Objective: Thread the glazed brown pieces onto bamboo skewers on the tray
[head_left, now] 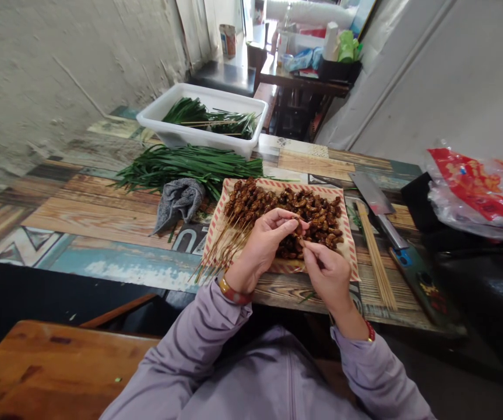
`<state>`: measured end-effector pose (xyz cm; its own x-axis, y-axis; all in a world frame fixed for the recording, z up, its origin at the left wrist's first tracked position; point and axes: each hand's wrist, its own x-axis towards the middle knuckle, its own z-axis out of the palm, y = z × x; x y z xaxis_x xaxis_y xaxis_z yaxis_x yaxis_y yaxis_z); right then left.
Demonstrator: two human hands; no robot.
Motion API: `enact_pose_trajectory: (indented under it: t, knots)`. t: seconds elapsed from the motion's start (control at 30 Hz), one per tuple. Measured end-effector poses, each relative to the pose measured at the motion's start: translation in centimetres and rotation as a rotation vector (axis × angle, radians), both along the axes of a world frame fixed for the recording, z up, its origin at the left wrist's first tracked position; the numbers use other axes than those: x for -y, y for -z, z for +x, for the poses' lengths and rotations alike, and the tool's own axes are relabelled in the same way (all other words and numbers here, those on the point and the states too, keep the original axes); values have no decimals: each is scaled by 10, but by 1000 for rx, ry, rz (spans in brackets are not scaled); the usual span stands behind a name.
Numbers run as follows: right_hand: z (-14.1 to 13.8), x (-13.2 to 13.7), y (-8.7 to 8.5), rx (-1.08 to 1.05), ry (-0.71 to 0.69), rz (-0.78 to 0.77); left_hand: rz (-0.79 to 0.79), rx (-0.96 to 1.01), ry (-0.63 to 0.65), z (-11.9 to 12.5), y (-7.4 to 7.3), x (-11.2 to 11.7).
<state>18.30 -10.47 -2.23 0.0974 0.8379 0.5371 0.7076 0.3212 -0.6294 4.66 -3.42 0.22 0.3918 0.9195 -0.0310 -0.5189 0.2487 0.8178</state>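
A paper-lined tray [350, 248] with a red-striped edge holds a heap of brown glazed pieces [316, 216] and several loaded skewers [234, 230]. My left hand [262, 245] is closed in a pinch on a brown piece [298, 228] over the tray's near side. My right hand [327, 269] is closed too, its fingertips meeting the left hand's at that piece; it seems to hold a thin skewer, hard to make out.
Bare bamboo skewers [376, 256] and a cleaver [380, 207] lie right of the tray. Green chives [190, 166] and a grey cloth [180, 201] lie behind it, with a white tub [203, 137] of chives beyond. A plastic bag [478, 186] sits at the right.
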Motion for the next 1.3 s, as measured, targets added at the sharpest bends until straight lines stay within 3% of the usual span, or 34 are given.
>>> enact_pose_trajectory:
  t: [0.9,1.3]
  knots:
    - [-4,-5,0,15,2,28,-53,40,6,0,3,-2]
    - [-4,-6,-3,-65,-25,-131,-66,20,-19,-2,2,-5]
